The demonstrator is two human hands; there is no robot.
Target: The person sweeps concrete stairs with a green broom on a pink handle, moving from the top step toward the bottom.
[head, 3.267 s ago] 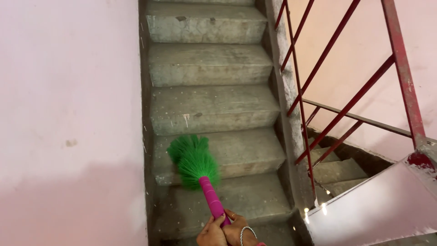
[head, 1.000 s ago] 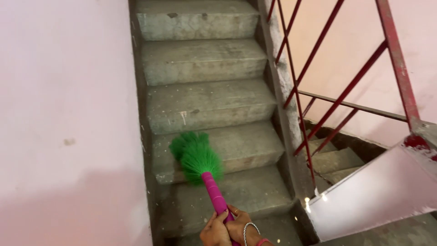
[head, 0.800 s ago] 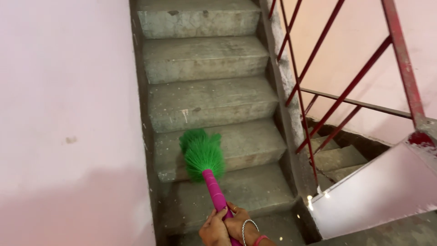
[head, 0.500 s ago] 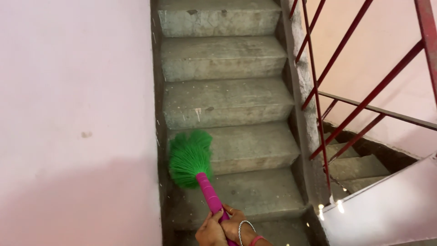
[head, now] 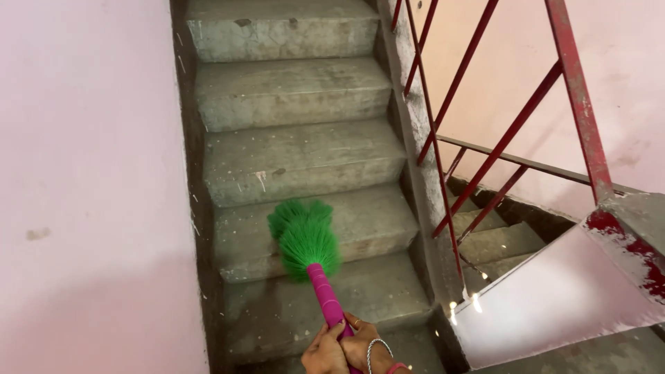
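Concrete stairs [head: 298, 90] climb between a pale pink wall [head: 90, 173] and a red metal railing [head: 485, 104], their treads speckled with grit. From the head view, both hands grip the broom's magenta handle [head: 324, 298] at the bottom edge: the left hand [head: 324, 353] and the right hand [head: 361, 346], fingers wrapped tight around it. The green bristles [head: 305, 239] rest on the second tread up. Short, low strokes drawn toward the tread's edge would probably serve best.

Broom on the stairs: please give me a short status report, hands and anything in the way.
Left hand and right hand both shut on pink broom handle. Green bristles on concrete step. Nothing blocking them.
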